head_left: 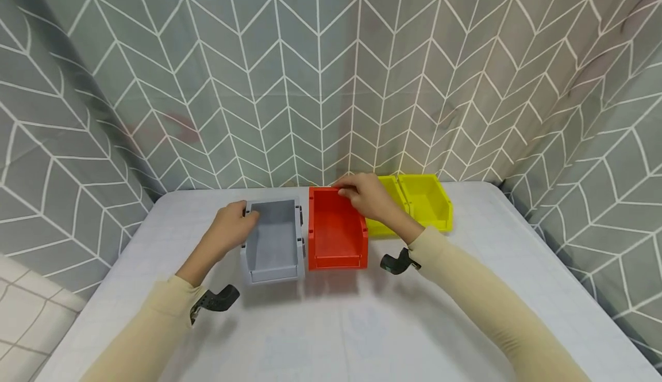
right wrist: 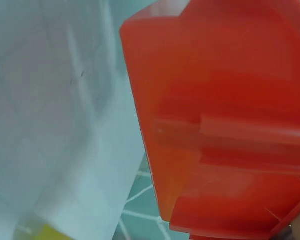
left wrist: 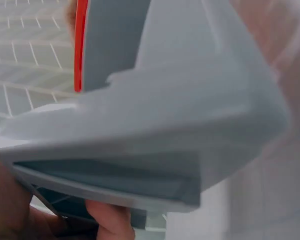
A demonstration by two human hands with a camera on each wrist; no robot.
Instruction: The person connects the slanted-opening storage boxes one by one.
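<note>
My left hand (head_left: 230,227) grips the back left corner of a grey plastic bin (head_left: 276,232), thumb over its rim. In the left wrist view the grey bin (left wrist: 190,115) fills the middle, fingers (left wrist: 110,217) curled under its side lip. Just right of it is a red bin (head_left: 336,232) of the same open-front shape, held at its back right rim by my right hand (head_left: 364,195). Both bins stand side by side with a narrow gap, shadows on the table below them. The red bin (right wrist: 230,110) covers most of the right wrist view.
Two yellow bins (head_left: 426,201) sit joined side by side at the back right, the nearer one partly behind my right hand and wrist. A white-covered table (head_left: 331,336) lies beneath everything. Grey patterned curtains (head_left: 320,72) hang behind and at both sides.
</note>
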